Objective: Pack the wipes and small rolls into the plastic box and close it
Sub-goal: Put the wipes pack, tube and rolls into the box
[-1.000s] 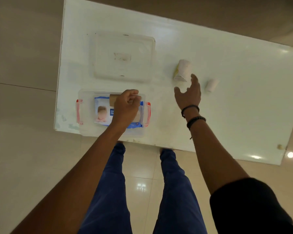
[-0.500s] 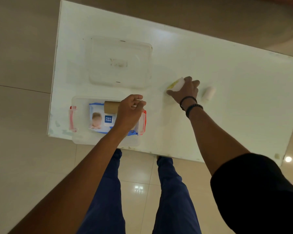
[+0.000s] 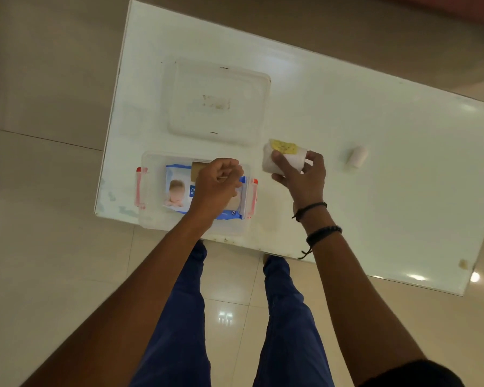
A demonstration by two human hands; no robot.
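White table [image 3: 375, 205] over beige floor tiles [image 3: 53, 247], seen from above, person standing at the near edge. Plastic box [image 3: 179, 227] sits open at the near-left corner, red latches [image 3: 141, 188] folded out. Its clear lid [image 3: 218, 101] lies flat just behind, out of the way for loading.

Wipes pack [image 3: 176, 191] already lies flat in the box. A brown roll [image 3: 196, 170] lies on top of it along the far wall. Left hand [image 3: 217, 185] is over the box, fingers curled onto that roll's end, likely seating it and steadying the box; exact contact is hidden under the knuckles.

Right hand [image 3: 302, 177] is clamped round a white roll with yellow label [image 3: 284, 157], thumb one side, fingers the other, held off the table just right of the box. Probably heading in beside the brown roll. One small white roll [image 3: 356, 157] lies loose on the table, well apart to the right, not yet packed.

Versus earlier: a second ago the right hand was spread open, reaching, with the labelled roll standing untouched on the table. Half a second ago it had closed on the roll. Now the roll is lifted and carried nearer the box. Left hand has stayed on the brown roll throughout. Lid and small roll have not moved.
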